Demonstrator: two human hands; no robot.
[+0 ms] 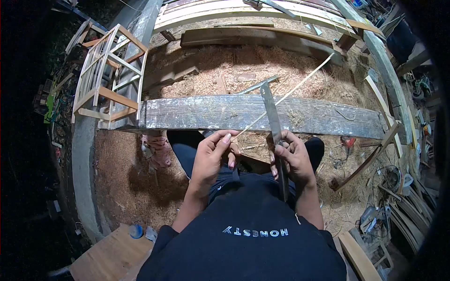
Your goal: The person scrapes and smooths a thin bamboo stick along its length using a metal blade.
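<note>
Pinched between the thumb and fingers of my left hand is a thin bamboo or wooden strip. It slants up and away to the right, over the plank. My right hand is closed around a long flat knife, its blade upright in view with a hole near the far end. The blade crosses the strip; whether the two touch I cannot tell. Both hands are above my lap, just on the near side of a worn wooden plank.
A slatted wooden frame stands on the plank's left end. Another flat metal tool lies beyond the plank. Shavings cover the ground. Curved wood pieces lean at the right, and a blue-lidded container is at lower left.
</note>
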